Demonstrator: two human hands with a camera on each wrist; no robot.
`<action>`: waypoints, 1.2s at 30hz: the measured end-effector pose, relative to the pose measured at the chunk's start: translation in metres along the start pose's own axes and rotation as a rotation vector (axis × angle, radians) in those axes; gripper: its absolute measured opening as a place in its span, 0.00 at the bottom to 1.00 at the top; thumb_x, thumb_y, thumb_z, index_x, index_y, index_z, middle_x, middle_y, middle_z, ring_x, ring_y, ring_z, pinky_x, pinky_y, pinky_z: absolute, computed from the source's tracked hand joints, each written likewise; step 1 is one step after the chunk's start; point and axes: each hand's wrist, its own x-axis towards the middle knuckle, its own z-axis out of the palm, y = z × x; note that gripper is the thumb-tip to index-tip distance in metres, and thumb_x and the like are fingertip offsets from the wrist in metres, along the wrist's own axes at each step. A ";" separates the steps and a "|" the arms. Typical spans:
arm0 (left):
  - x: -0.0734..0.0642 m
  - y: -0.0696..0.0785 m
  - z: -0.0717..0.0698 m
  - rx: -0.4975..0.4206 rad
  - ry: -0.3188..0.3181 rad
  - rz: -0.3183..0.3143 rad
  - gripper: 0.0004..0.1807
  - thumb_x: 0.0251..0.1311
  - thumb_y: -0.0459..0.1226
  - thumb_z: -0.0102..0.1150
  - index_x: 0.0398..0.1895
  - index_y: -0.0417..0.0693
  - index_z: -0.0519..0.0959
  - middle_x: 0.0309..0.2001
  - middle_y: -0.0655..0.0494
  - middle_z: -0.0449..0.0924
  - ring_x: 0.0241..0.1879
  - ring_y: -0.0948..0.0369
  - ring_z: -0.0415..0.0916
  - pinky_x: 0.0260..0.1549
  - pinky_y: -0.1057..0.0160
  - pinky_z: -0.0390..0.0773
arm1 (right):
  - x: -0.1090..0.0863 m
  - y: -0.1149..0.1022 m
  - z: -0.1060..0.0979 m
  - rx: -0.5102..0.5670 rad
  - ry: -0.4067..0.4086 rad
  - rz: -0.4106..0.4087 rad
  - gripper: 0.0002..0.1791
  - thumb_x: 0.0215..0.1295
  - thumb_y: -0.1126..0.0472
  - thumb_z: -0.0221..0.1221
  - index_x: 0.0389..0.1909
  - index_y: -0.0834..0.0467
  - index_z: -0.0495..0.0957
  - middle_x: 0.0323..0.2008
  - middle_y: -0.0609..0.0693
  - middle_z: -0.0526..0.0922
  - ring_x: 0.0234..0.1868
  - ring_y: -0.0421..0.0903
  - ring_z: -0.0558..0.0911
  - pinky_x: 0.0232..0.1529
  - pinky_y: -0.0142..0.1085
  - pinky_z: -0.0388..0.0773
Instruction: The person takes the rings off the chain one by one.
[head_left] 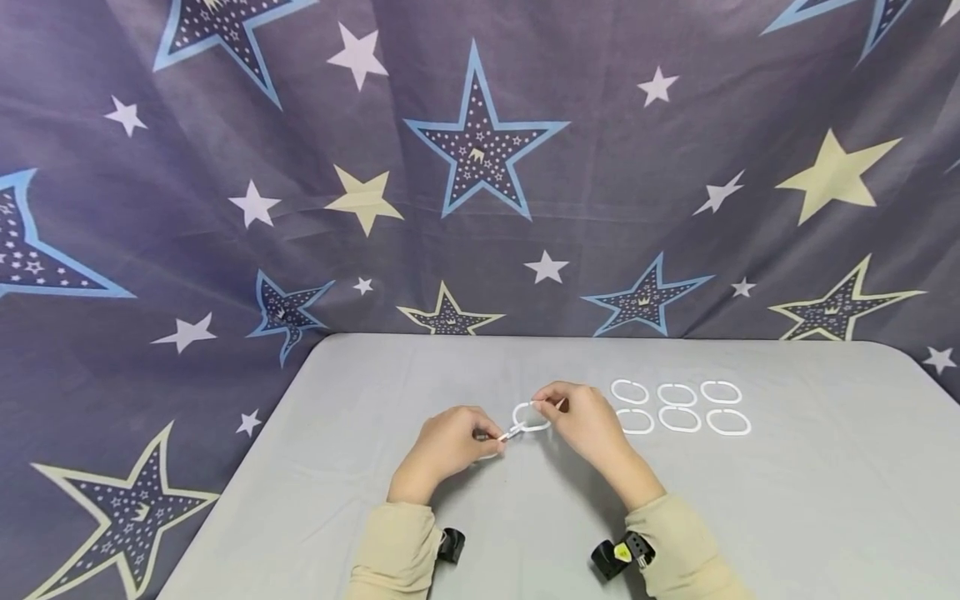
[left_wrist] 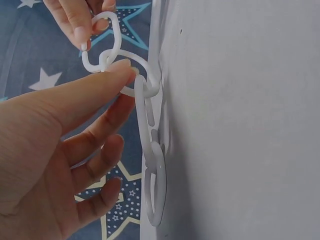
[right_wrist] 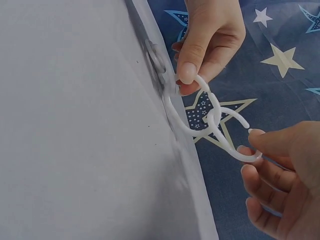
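Mid-frame in the head view, our left hand [head_left: 453, 446] pinches a white, oval, plastic-looking link [left_wrist: 142, 61], and our right hand [head_left: 588, 421] pinches another link [left_wrist: 117, 32] hooked through it, other fingers loosely bent. We'd guess we're mid-join, so next calls for seating it, then releasing. Count: four chained, two trailing links [left_wrist: 143, 115] included; six loose links [head_left: 678, 407], right of centre, on the grey tabletop [head_left: 825, 500].

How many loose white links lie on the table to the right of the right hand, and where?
6. Far row: far-left link, far-middle link, far-right link. Near row: near-left link, near-middle link, near-right link. The right hand may hide others.
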 end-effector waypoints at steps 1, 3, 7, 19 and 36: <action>-0.001 0.001 -0.001 0.003 0.006 -0.009 0.02 0.54 0.44 0.73 0.31 0.61 0.89 0.27 0.74 0.78 0.25 0.70 0.69 0.29 0.63 0.70 | 0.000 0.000 0.000 0.000 0.000 0.005 0.03 0.63 0.59 0.66 0.36 0.52 0.87 0.27 0.41 0.84 0.26 0.38 0.76 0.28 0.37 0.72; -0.001 0.002 -0.002 0.005 0.023 -0.018 0.02 0.55 0.44 0.72 0.31 0.60 0.89 0.25 0.74 0.78 0.22 0.70 0.69 0.28 0.62 0.69 | 0.000 0.000 0.000 0.000 0.001 0.007 0.03 0.63 0.59 0.66 0.36 0.52 0.87 0.28 0.42 0.85 0.26 0.38 0.76 0.28 0.37 0.72; -0.001 0.004 -0.004 0.010 0.055 -0.035 0.02 0.56 0.44 0.71 0.32 0.61 0.89 0.20 0.73 0.78 0.19 0.71 0.70 0.29 0.61 0.69 | -0.001 0.000 0.000 -0.003 0.002 -0.009 0.04 0.63 0.60 0.66 0.37 0.53 0.88 0.29 0.44 0.86 0.25 0.38 0.76 0.26 0.37 0.72; 0.000 0.004 -0.005 0.036 0.144 -0.054 0.04 0.56 0.45 0.71 0.34 0.61 0.89 0.25 0.72 0.82 0.22 0.71 0.71 0.30 0.59 0.71 | -0.004 -0.004 0.010 0.026 0.042 -0.092 0.04 0.61 0.63 0.68 0.36 0.53 0.88 0.24 0.41 0.85 0.28 0.38 0.83 0.31 0.36 0.77; 0.000 0.003 -0.008 0.081 0.236 -0.045 0.03 0.54 0.47 0.72 0.32 0.65 0.88 0.24 0.76 0.78 0.21 0.71 0.69 0.29 0.61 0.71 | -0.007 -0.009 0.015 0.047 0.056 -0.039 0.03 0.60 0.59 0.69 0.30 0.54 0.86 0.19 0.38 0.84 0.22 0.36 0.79 0.29 0.36 0.73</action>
